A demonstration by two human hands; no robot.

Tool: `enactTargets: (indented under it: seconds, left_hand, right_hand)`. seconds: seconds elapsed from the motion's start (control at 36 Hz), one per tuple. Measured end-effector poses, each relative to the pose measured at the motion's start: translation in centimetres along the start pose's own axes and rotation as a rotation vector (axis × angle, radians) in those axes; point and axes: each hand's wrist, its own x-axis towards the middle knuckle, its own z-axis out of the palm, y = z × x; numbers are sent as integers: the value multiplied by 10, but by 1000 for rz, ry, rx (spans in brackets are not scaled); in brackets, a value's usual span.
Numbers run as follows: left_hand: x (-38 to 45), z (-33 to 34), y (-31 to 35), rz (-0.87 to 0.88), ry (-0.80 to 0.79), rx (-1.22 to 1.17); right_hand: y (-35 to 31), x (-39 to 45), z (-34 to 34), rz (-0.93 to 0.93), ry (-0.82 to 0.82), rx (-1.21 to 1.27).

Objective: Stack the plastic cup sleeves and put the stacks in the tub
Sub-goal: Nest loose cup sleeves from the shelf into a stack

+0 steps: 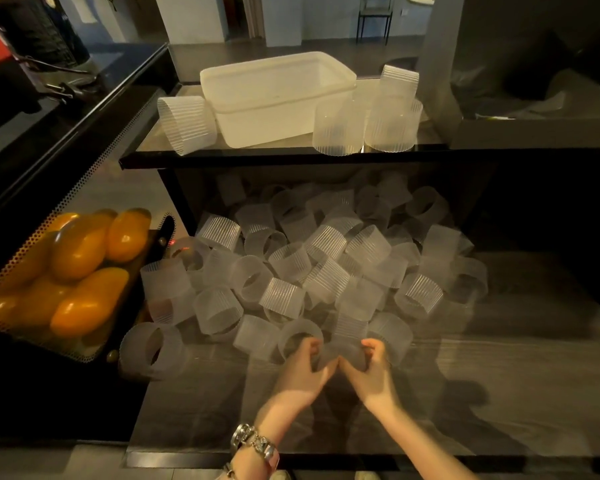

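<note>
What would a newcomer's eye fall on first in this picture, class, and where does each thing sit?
First, the big heap of loose translucent ribbed cup sleeves across the lower dark surface, with the left hand and right hand together gripping a sleeve at its near edge. Next, the orange-yellow fruits in a perforated tray at the left. Above, on the glass shelf, an empty white tub stands between stacked sleeves.

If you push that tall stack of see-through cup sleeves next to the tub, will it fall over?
Probably yes. The tall stack rises above the tub on a narrow base, so a push near the top would likely tip it. The sleeves look thin and hollow, so likely very light. They are round, so a fallen one might roll along the shelf.
</note>
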Motion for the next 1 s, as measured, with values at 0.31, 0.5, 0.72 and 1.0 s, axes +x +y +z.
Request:
enactTargets:
  seconds: [0.31,0.5,0.72,1.0]
  left_hand:
    - [-31,4,-15,136,239,-135]
    - [-42,14,-27,79,-50,-294]
    - [-44,15,-36,91,7,-24]
    - [-44,6,-50,-23,82,-157]
  right_hand:
    - [0,-3,-22,73,-106,300]
    - [11,-27,-19,-281,-197,150]
    - [23,-38,-5,-443,-298,-162]
    - [5,-26,-1,-227,-419,-277]
